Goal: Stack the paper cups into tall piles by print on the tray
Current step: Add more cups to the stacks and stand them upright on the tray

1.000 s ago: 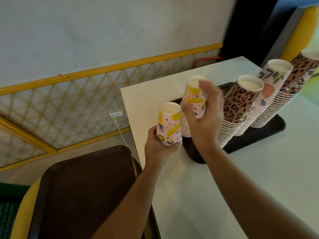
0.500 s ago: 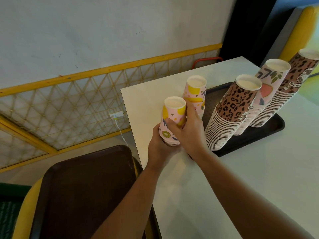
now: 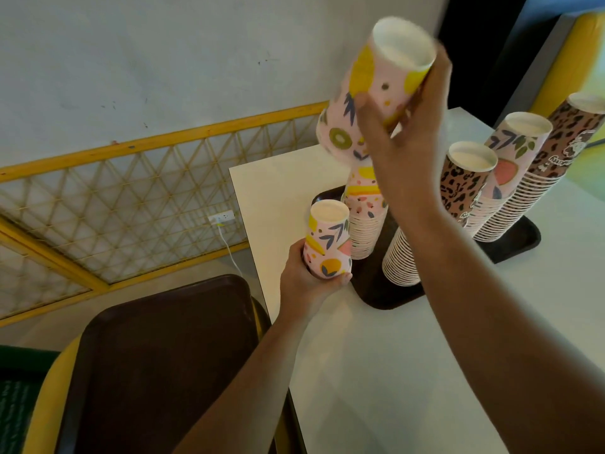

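My right hand (image 3: 406,139) holds a pink fruit-print cup (image 3: 370,90) upside down, lifted high above the fruit-print pile (image 3: 363,217) on the dark tray (image 3: 386,294). My left hand (image 3: 304,283) grips a short stack of fruit-print cups (image 3: 327,240) at the tray's near left corner. On the tray stand a leopard-print pile (image 3: 458,191), a pink leaf-and-fruit pile (image 3: 514,149) and another leopard-print pile (image 3: 566,139) behind it. All cups are bottom up.
The tray sits on a white table (image 3: 376,371) whose left edge runs just beside my left hand. A second brown tray (image 3: 157,365) lies lower at left on a yellow seat. A yellow lattice railing (image 3: 131,198) lines the wall.
My right hand took one cup off the stack in my left hand and raised it high above the fruit-print pile. The left hand stayed near the tray corner.
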The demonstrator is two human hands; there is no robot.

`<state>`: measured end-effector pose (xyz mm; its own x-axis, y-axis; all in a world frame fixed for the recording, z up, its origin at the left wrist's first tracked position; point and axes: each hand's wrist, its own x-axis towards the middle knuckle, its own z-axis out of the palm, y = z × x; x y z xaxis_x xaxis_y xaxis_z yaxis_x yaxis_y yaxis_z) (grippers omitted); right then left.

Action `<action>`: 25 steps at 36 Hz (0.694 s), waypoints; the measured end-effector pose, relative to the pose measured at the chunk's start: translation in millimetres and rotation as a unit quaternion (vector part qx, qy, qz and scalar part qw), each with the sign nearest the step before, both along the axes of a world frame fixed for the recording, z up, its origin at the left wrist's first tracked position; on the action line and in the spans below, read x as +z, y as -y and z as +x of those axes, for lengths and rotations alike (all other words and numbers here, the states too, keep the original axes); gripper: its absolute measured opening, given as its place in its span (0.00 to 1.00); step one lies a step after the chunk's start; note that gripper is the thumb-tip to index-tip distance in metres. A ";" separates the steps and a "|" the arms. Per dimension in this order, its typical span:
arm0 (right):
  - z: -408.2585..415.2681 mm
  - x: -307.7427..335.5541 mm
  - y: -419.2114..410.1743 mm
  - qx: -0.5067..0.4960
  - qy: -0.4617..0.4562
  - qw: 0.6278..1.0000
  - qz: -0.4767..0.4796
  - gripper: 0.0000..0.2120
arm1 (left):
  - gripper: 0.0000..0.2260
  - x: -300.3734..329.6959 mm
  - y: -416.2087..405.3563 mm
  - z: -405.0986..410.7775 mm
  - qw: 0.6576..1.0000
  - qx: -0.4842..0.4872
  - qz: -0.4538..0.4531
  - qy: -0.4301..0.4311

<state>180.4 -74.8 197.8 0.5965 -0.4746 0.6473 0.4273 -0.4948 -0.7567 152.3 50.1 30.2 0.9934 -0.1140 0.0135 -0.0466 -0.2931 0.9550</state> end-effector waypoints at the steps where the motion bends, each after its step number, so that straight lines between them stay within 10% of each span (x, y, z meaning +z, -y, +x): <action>1: 3.7 3.6 3.3 -0.014 0.010 1.000 -0.005 0.33 | 0.34 -0.7 -0.1 0.1 1.000 0.000 0.000 0.000; 25: 13.4 -84.3 20.6 -0.021 -0.191 0.981 0.008 0.31 | 0.33 -1.7 -0.9 4.9 1.000 0.015 -0.010 -0.005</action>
<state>193.8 -95.4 113.5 0.7743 -0.5120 0.3719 0.0900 -0.4926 -0.8656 157.2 51.0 28.5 0.9964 -0.0846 0.0064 -0.0295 -0.2756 0.9608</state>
